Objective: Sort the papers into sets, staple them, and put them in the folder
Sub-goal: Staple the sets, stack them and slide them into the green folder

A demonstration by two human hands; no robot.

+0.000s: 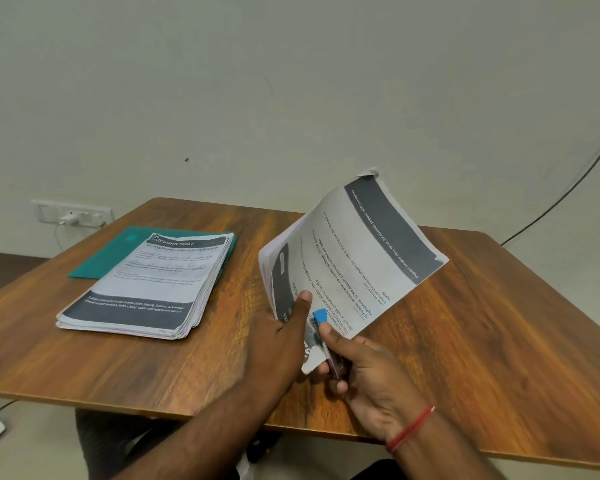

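My left hand (278, 337) grips a set of printed papers (354, 258) by its lower edge, thumb on the front sheet, and holds it tilted up above the table. My right hand (368, 368) holds a small stapler (321, 327) with a blue tip, clamped over the near corner of that set. A second stack of printed papers (146, 289) lies flat at the left of the table. It rests partly on a teal folder (118, 251), which shows at the stack's far left side.
The wooden table (482, 323) has bare surface on its right half and along the front edge. A wall socket with a white charger (70, 216) sits behind the table at left. A dark cable (568, 188) runs down the wall at right.
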